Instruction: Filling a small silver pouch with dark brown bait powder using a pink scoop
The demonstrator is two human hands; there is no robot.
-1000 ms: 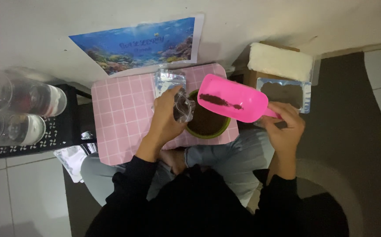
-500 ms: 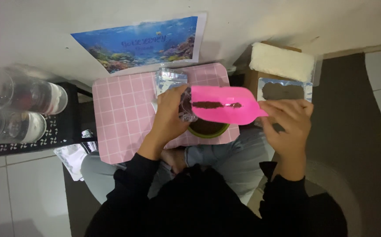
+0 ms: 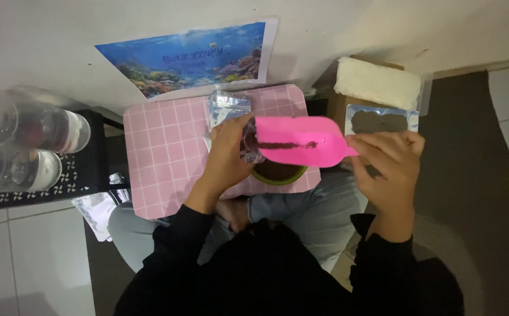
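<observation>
I log the pink scoop, a dark streak of material inside, level over the green bowl, its handle gripped by the closed right hand, its mouth at the small clear bag pinched in the left hand, above the pink checked board.

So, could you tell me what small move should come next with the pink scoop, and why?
Probably tip the pink scoop a little further toward the small clear bag in the left hand: dark grains lie along the scoop, its front edge meets the bag, and the right hand holds its handle.
</observation>
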